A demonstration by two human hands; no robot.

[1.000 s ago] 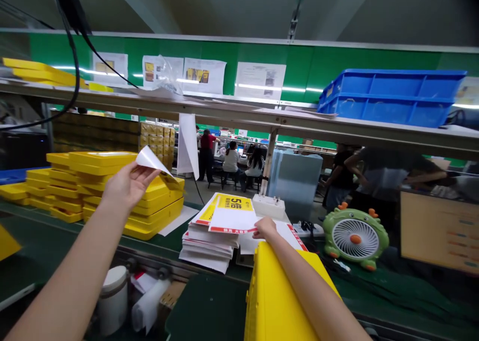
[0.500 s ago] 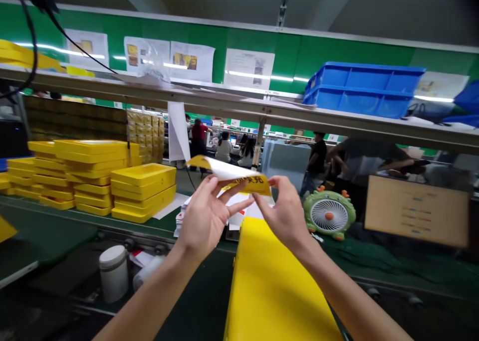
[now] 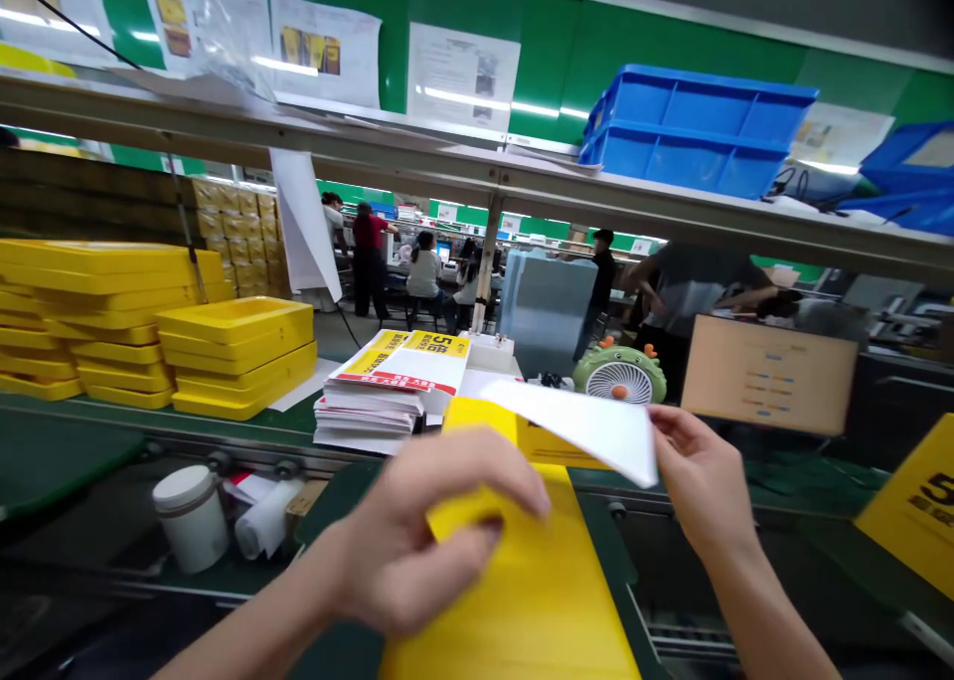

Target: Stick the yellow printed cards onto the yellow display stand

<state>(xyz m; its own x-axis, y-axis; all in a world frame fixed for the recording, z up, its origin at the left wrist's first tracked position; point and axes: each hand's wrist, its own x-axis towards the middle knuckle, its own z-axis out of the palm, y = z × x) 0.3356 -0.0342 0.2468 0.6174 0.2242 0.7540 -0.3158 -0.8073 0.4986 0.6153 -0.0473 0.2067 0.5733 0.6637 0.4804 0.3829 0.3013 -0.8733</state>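
Observation:
A printed sheet (image 3: 581, 424), white on one side and yellow with dark lettering on the other, is bent over the far part of a large yellow box (image 3: 522, 600). My right hand (image 3: 701, 471) pinches the sheet's right edge between thumb and fingers. Blurred by motion, my left hand (image 3: 439, 531) is over the near left of the sheet and box, its thumb and forefinger curved. Whether it grips the sheet's yellow part is unclear. Behind the box lies a stack of printed sheets (image 3: 373, 407) with yellow, white and red areas.
Stacked yellow trays (image 3: 238, 357) stand at left. A white jar (image 3: 192, 521) is below the bench edge. Behind are a green fan (image 3: 618, 377) and a monitor (image 3: 771, 374). Blue crates (image 3: 693, 133) sit on the shelf. Another yellow printed box (image 3: 916, 511) is at right. People work beyond.
My hands have moved apart: the right went rightward with the sheet's edge, the left came down nearer the box. The sheet is lower, and the view has shifted, showing the stack of sheets.

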